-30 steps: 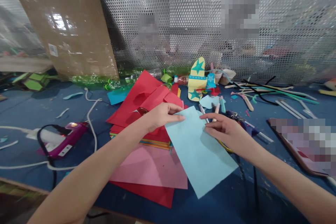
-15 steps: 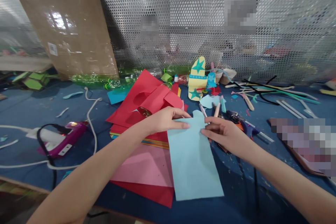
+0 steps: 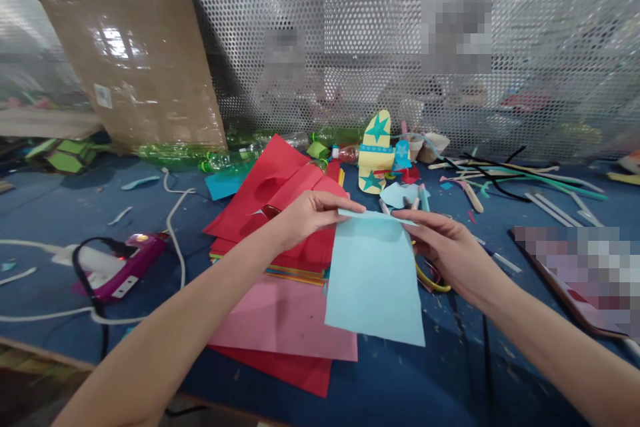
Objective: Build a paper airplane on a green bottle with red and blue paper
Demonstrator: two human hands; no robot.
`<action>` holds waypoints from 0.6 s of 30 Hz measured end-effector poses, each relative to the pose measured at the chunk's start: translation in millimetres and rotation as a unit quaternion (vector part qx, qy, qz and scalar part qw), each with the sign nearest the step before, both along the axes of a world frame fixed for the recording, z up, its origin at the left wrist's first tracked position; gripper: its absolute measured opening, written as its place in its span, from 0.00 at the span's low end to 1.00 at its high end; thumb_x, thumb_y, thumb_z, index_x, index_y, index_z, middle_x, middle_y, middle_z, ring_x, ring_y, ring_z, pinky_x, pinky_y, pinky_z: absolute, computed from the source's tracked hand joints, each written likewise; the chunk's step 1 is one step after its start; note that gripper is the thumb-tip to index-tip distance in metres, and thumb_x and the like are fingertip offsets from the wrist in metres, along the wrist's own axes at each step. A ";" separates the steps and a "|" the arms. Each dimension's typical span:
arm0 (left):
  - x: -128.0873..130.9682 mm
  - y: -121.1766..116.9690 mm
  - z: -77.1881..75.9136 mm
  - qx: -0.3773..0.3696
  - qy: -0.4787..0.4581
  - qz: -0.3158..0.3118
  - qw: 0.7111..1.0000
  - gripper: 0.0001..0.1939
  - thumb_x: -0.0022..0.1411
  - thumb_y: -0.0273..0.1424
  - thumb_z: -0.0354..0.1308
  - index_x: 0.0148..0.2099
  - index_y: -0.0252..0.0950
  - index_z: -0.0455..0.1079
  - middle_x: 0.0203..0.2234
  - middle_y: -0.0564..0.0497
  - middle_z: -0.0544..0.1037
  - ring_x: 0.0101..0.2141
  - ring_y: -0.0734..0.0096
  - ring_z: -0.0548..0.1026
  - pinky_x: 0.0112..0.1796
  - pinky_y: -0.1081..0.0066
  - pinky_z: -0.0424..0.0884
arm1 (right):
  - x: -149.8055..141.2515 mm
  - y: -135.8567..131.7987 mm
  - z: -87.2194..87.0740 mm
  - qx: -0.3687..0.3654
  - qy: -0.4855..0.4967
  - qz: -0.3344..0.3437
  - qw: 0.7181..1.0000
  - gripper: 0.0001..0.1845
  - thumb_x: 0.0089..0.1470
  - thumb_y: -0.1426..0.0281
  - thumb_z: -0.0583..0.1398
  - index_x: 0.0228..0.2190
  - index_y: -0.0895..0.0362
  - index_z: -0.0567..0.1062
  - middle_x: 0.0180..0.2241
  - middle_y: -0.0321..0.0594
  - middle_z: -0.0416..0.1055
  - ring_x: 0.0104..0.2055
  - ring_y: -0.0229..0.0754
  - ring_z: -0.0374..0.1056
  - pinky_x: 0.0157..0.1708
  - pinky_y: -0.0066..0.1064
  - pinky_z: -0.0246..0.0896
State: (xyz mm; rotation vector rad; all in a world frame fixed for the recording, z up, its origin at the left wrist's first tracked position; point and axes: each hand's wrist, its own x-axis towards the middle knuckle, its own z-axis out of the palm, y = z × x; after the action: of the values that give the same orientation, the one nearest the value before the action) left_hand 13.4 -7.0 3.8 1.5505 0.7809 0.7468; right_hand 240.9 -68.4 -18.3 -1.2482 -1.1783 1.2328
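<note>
1. Working the far edge of a light-blue paper sheet [image 3: 374, 280], just right of the red-topped paper stack [image 3: 245, 207]: the apparent step in hand.
2. Left hand [image 3: 313, 217]: pinching the sheet's far-left corner.
3. Right hand [image 3: 441, 240]: pinching its far-right corner.
4. Next move probably calls for even, level pinches.

Between my left hand [image 3: 325, 213] and right hand [image 3: 440, 237] hangs the light-blue rectangular paper sheet [image 3: 375, 273]. Left of it lies the red-topped flat paper stack [image 3: 245, 207]; farther left, the purple boxy plastic power strip [image 3: 145, 270]. Behind that stands the brown rectangular cardboard panel [image 3: 140, 60]; beyond my sheet, the yellow rounded paper cutout [image 3: 373, 159].
</note>
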 end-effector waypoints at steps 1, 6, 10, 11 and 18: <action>-1.1 0.5 -0.2 0.009 0.001 -0.003 1.000 0.08 0.55 0.26 0.59 0.37 0.38 0.79 0.36 0.51 0.81 0.41 0.69 0.76 0.45 0.68 0.70 | 0.1 0.2 0.4 -0.002 0.004 0.000 1.000 0.13 0.44 0.60 0.65 0.33 0.52 0.80 0.29 0.37 0.76 0.26 0.37 0.68 0.27 0.30 0.67; -3.3 1.4 0.6 0.035 0.049 -0.017 0.998 0.12 0.56 0.23 0.56 0.37 0.40 0.79 0.37 0.52 0.82 0.42 0.68 0.77 0.45 0.69 0.70 | -3.3 -2.8 6.6 0.008 -0.023 0.024 0.999 0.16 0.48 0.60 0.63 0.40 0.49 0.78 0.30 0.35 0.76 0.27 0.38 0.70 0.27 0.30 0.68; -2.7 0.7 0.5 0.025 0.057 -0.046 0.997 0.12 0.55 0.22 0.56 0.36 0.39 0.79 0.36 0.51 0.82 0.42 0.67 0.77 0.45 0.68 0.71 | -4.8 -7.3 9.6 0.076 -0.135 0.047 0.987 0.15 0.48 0.59 0.62 0.37 0.49 0.80 0.39 0.38 0.79 0.37 0.45 0.73 0.35 0.36 0.69; -2.6 0.5 0.3 0.017 0.054 -0.047 0.997 0.12 0.56 0.22 0.56 0.36 0.39 0.79 0.36 0.50 0.82 0.41 0.67 0.77 0.45 0.68 0.71 | -4.1 -7.4 9.1 0.088 -0.144 0.042 0.985 0.12 0.48 0.60 0.62 0.34 0.49 0.81 0.40 0.38 0.79 0.40 0.47 0.73 0.37 0.37 0.69; 0.3 -3.1 0.6 -0.009 0.022 -0.046 0.999 0.15 0.58 0.27 0.58 0.48 0.42 0.75 0.35 0.52 0.80 0.38 0.70 0.76 0.40 0.69 0.71 | 0.1 -2.9 3.5 0.080 -0.118 0.034 0.989 0.08 0.45 0.64 0.64 0.29 0.49 0.83 0.34 0.38 0.81 0.36 0.46 0.74 0.32 0.35 0.69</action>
State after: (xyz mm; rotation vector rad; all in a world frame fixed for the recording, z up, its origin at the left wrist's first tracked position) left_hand 13.8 -10.1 4.4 1.5795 0.7423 0.6386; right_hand 241.0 -71.3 -14.8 -1.2671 -1.4726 1.0368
